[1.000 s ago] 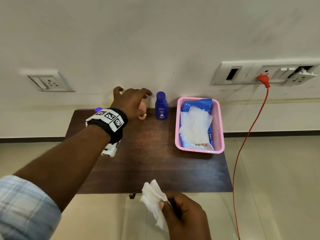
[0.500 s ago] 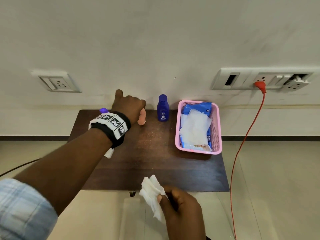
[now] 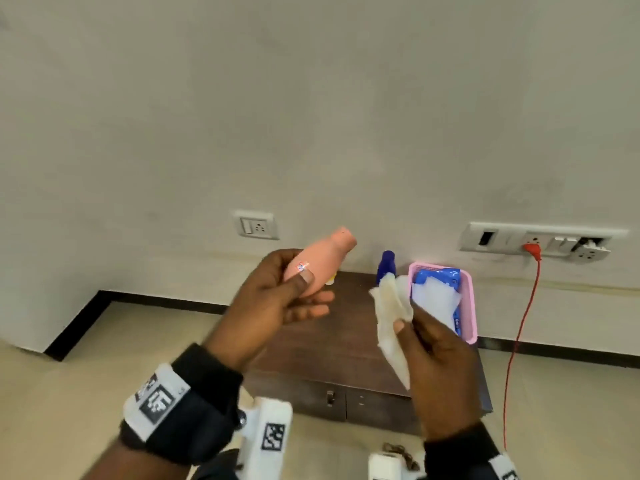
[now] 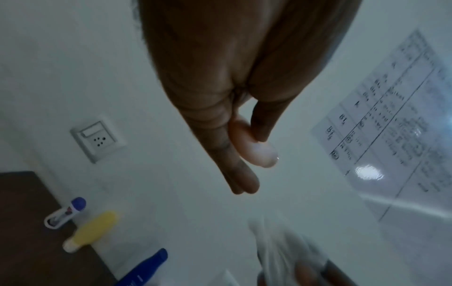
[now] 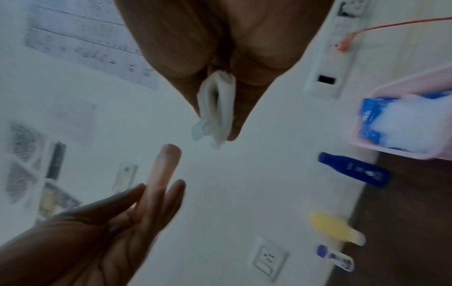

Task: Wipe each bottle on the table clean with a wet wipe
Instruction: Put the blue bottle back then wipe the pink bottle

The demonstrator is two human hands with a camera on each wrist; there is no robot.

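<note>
Nearest, the right hand pinches a crumpled wipe between thumb and fingers. Beside it, apart, the left hand holds the peach bottle above the table, thumb on its sticker, fingers underneath, cap tilted up. Wiping well likely means wrapping the wipe round the body and turning the bottle. Farther back stand a blue bottle, a yellow one and a roll-on, beside a pink basket of wipes. No writing is legible.

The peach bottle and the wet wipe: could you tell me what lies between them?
Nothing: in the head view a bare gap separates the peach bottle from the wet wipe.
</note>
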